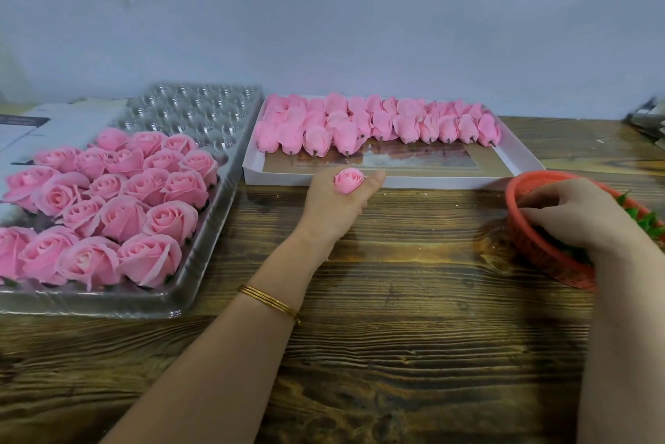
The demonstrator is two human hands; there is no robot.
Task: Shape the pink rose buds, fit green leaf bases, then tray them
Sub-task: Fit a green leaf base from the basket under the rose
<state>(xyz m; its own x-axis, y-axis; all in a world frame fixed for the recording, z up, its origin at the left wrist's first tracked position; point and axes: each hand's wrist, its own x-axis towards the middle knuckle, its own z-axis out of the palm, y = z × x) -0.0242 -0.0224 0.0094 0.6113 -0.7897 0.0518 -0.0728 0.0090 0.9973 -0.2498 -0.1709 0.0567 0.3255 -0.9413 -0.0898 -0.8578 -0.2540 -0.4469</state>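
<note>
My left hand (336,204) holds one pink rose bud (348,180) upright, just in front of the white box (396,181). Rows of unshaped pink buds (378,125) on short stems lie at the back of that box. My right hand (572,213) reaches into the red basket (539,252), its fingers curled down among the green leaf bases (644,218); the fingertips are hidden, so what they hold cannot be seen. Finished pink roses (108,202) fill the near part of the clear plastic tray (201,256) on the left.
The tray's far cells (201,112) hold nothing. White card or paper (54,123) lies behind the tray. A dark object (647,119) sits at the far right edge. All stands on a dark wooden table (396,299) against a grey wall.
</note>
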